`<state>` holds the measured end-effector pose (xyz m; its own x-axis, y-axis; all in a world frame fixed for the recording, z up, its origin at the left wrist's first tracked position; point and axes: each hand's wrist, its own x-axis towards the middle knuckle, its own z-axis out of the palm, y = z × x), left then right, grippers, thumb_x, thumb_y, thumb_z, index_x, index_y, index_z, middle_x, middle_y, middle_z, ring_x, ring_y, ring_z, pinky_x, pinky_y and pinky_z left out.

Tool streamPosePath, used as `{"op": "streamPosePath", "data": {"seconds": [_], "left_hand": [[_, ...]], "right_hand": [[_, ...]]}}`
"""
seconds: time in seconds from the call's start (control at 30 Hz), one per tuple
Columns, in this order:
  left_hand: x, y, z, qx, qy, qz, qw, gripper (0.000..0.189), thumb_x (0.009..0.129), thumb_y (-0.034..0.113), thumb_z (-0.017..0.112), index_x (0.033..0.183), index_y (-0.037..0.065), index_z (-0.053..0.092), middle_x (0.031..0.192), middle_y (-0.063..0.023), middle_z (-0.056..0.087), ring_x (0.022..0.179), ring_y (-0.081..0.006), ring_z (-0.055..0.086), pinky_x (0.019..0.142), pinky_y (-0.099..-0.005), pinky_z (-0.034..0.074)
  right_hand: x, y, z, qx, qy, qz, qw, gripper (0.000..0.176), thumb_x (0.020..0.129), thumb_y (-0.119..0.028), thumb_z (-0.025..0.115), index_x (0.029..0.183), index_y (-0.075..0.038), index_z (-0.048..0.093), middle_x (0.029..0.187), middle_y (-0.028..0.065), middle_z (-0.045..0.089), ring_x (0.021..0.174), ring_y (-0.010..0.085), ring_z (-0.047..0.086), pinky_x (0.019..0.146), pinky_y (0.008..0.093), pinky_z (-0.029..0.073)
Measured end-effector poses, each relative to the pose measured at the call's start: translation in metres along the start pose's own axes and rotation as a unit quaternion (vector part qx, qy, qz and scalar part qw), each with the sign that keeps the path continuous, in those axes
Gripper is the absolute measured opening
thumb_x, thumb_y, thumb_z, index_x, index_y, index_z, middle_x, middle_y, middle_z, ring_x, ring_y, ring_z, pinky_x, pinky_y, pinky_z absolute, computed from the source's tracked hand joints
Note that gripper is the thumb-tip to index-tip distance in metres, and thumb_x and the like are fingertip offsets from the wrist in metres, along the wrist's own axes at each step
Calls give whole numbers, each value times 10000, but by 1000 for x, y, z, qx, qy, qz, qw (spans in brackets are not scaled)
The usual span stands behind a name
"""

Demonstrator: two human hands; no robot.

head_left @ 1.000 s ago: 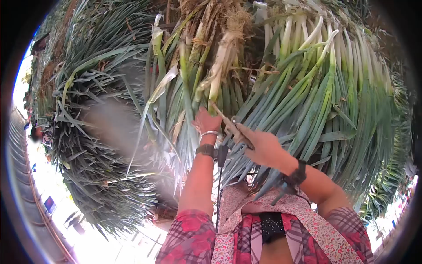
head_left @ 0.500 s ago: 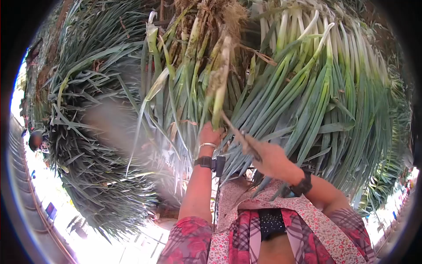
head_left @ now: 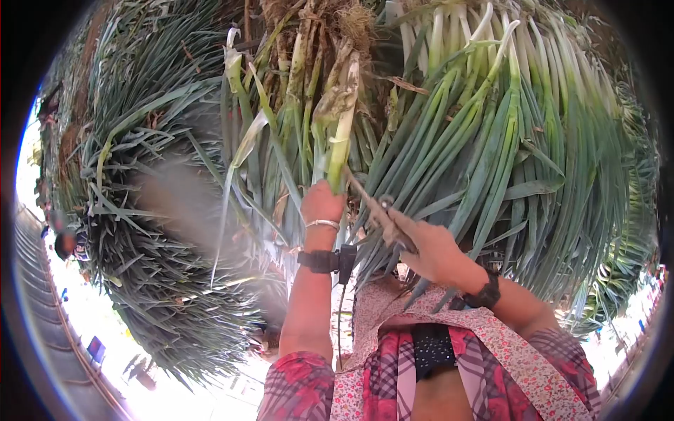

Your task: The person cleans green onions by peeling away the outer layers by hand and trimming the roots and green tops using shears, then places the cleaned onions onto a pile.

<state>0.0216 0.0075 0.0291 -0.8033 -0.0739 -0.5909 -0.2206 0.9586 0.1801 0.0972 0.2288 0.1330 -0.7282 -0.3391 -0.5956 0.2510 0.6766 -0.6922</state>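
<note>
My left hand (head_left: 323, 203) is closed around the green lower part of a large green onion (head_left: 340, 147), whose roots point up and away from me. Brown, withered outer layers hang on its stem. In my right hand (head_left: 432, 249) is a dirty, narrow-bladed tool (head_left: 375, 210) with a round pivot showing near the fingers. Its pointed tip comes right up to the onion stem, just above my left fingers. Behind my left hand lie uncleaned green onions (head_left: 298, 91) with soil and brown roots.
To the right spreads a big pile of green onions (head_left: 491, 140) with pale, clean stems. A tall heap of dark green leaves (head_left: 175, 281) rises at the left. Further stacks of onions (head_left: 632, 245) stand at the far right. A person (head_left: 67, 243) shows small at the left edge.
My left hand has shifted slightly left and up with the onion. The tool's tip has moved up along the stem, and more of the stem's pale green side now shows.
</note>
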Motion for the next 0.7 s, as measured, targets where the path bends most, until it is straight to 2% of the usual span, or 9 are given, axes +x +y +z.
{"op": "streamPosePath", "data": {"seconds": [0.07, 0.13, 0.2, 0.27, 0.5, 0.63, 0.7], "left_hand": [[-2, 5, -3, 20, -3, -13, 1000, 400, 656, 338, 729, 855, 14, 604, 860, -222, 642, 830, -401, 614, 723, -461, 486], [-6, 5, -5, 26, -1, -6, 1000, 409, 654, 341, 730, 861, 12, 601, 857, -224, 640, 833, -407, 613, 721, -461, 487], [-8, 7, -6, 28, -36, -13, 999, 401, 679, 350, 720, 893, 40, 582, 898, -199, 634, 841, -397, 612, 742, -481, 488], [-11, 10, -10, 35, -44, -19, 998, 410, 677, 373, 719, 890, 45, 593, 873, -201, 643, 826, -393, 616, 734, -480, 484], [-15, 5, -5, -81, -86, -2, 993, 437, 695, 409, 703, 845, 11, 606, 802, -224, 633, 796, -409, 607, 694, -462, 464], [-14, 7, -3, -140, -103, -18, 985, 435, 700, 393, 699, 871, 1, 618, 784, -223, 637, 781, -388, 621, 689, -435, 470], [-14, 8, -2, -147, -113, -19, 982, 442, 700, 391, 699, 882, -3, 620, 779, -219, 638, 773, -373, 626, 688, -424, 473]], "right_hand": [[17, 7, -5, 8, 30, 12, 999, 742, 721, -219, 609, 1404, -152, 329, 798, 192, 581, 708, 387, 583, 650, 473, 471], [31, 14, -5, 23, 106, 1, 994, 723, 732, -224, 600, 1401, -152, 336, 798, 191, 584, 710, 390, 588, 658, 472, 478], [27, 12, -5, 15, 97, 9, 995, 718, 733, -217, 597, 1398, -140, 340, 804, 187, 590, 717, 390, 591, 666, 464, 482], [25, 12, -6, 26, 63, 8, 998, 730, 722, -200, 594, 1401, -138, 333, 810, 181, 592, 725, 395, 589, 665, 463, 484], [89, 32, -36, -8, 174, -2, 985, 678, 711, -159, 566, 1364, -112, 388, 781, 208, 626, 740, 389, 607, 661, 484, 477], [116, 43, -53, -25, 183, -6, 983, 684, 709, -161, 562, 1367, -102, 383, 794, 206, 629, 743, 393, 605, 667, 483, 478], [125, 42, -64, -29, 146, 39, 988, 720, 689, -155, 584, 1376, -110, 374, 865, 212, 624, 826, 403, 590, 729, 478, 466]]}}
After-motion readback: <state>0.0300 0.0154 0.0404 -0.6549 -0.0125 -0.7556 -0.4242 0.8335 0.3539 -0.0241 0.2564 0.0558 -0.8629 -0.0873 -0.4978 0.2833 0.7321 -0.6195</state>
